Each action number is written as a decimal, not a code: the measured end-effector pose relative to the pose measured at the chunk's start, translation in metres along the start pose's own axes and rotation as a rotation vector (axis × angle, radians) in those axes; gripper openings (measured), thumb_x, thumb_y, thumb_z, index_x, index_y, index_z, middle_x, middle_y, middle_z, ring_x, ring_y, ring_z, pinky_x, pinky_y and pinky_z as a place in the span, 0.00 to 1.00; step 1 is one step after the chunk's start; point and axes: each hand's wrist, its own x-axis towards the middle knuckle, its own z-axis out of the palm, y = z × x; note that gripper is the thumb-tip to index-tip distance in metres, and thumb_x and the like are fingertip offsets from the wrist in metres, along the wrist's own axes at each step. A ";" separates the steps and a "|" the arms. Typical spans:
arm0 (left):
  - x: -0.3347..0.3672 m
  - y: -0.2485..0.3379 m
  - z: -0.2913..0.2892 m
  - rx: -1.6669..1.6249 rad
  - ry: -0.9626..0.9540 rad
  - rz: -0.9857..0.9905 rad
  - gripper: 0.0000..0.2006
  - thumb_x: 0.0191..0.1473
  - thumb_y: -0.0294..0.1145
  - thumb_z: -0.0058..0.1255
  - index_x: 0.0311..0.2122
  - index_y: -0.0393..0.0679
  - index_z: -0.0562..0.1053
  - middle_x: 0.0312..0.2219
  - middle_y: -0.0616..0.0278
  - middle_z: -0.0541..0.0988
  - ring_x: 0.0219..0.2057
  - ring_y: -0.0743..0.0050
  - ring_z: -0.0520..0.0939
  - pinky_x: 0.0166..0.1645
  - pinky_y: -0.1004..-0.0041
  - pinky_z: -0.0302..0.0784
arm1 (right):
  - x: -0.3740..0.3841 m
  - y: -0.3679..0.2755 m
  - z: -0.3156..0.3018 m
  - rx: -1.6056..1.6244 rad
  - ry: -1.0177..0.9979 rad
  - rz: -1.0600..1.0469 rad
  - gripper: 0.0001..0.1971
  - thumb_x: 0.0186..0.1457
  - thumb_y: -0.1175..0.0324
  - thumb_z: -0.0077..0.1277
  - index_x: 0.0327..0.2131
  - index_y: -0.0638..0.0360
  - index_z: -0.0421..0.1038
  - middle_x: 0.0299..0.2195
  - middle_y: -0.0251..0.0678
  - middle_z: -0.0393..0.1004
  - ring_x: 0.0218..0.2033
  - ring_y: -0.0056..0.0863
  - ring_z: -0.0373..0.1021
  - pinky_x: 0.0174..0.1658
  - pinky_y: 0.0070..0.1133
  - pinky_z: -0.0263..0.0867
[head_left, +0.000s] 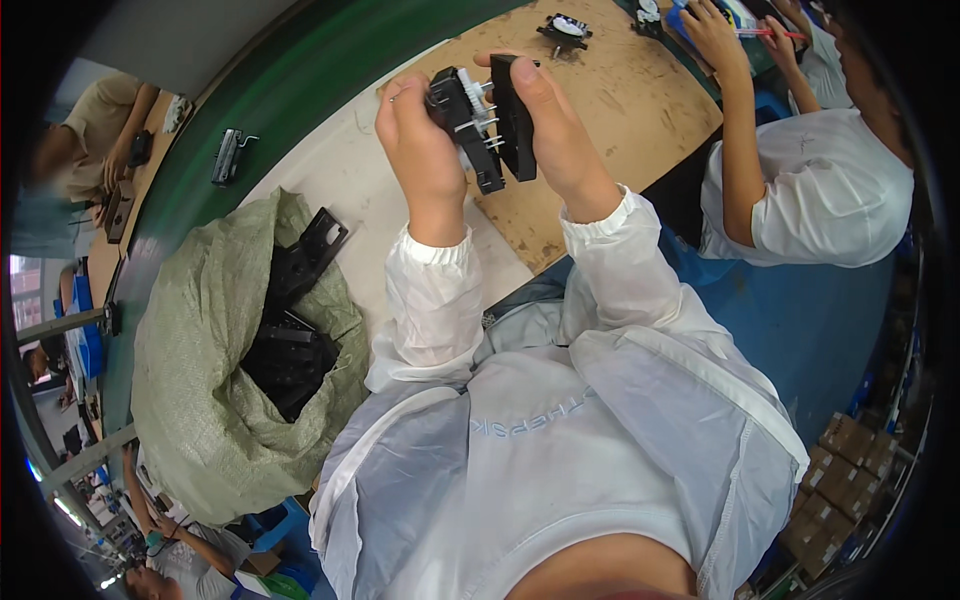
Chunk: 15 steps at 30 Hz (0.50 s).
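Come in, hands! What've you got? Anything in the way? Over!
Left hand: holding black geared part. Right hand: holding flat black part. Pins show in gap between. Green sack left, apart from hands.

Pale-blue lettering (532, 422) on white shirt (560, 475)

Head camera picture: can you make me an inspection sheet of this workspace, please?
Surface: tan tabletop, dark marks.
Things in hand: black-and-white mechanism and black cover, metal pins between.
Clutter: greenish sack with black parts; small black device on green strip; black-and-white part on the far tabletop.
Grips: left grip holds the mechanism, right grip the black cover.
Cables: nothing seen on the tabletop.
Surroundings: co-worker in white at right; brown boxes lower right.
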 end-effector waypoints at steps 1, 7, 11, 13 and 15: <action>0.000 0.000 -0.002 0.001 -0.010 -0.012 0.11 0.59 0.36 0.39 0.34 0.39 0.69 0.27 0.64 0.71 0.28 0.78 0.69 0.35 0.79 0.65 | 0.000 0.001 0.001 0.004 -0.003 0.013 0.30 0.64 0.42 0.35 0.52 0.58 0.70 0.40 0.36 0.70 0.40 0.22 0.63 0.43 0.19 0.58; 0.000 0.006 -0.007 -0.005 -0.029 -0.054 0.11 0.59 0.36 0.39 0.33 0.39 0.69 0.26 0.63 0.72 0.28 0.78 0.69 0.35 0.79 0.66 | -0.002 0.000 0.004 0.000 -0.012 0.048 0.30 0.64 0.42 0.34 0.52 0.59 0.70 0.41 0.36 0.71 0.40 0.23 0.64 0.44 0.19 0.59; -0.001 0.009 -0.007 0.009 -0.018 -0.054 0.11 0.59 0.36 0.39 0.33 0.39 0.70 0.26 0.63 0.73 0.28 0.78 0.70 0.35 0.79 0.67 | -0.002 -0.001 0.005 -0.008 -0.016 0.043 0.30 0.65 0.43 0.34 0.53 0.60 0.69 0.42 0.36 0.71 0.40 0.23 0.66 0.44 0.19 0.60; -0.002 0.009 -0.006 0.049 -0.027 -0.039 0.11 0.59 0.35 0.39 0.33 0.39 0.70 0.26 0.63 0.73 0.28 0.77 0.70 0.35 0.79 0.67 | -0.001 0.001 0.004 -0.001 -0.021 0.039 0.30 0.65 0.43 0.34 0.53 0.60 0.69 0.42 0.36 0.72 0.39 0.23 0.67 0.44 0.19 0.61; -0.002 0.009 -0.006 0.068 -0.029 -0.030 0.11 0.59 0.35 0.39 0.33 0.39 0.70 0.26 0.63 0.73 0.28 0.77 0.70 0.35 0.78 0.67 | 0.000 0.001 0.005 0.003 -0.027 0.037 0.30 0.65 0.43 0.34 0.53 0.60 0.69 0.42 0.36 0.72 0.39 0.23 0.67 0.44 0.19 0.61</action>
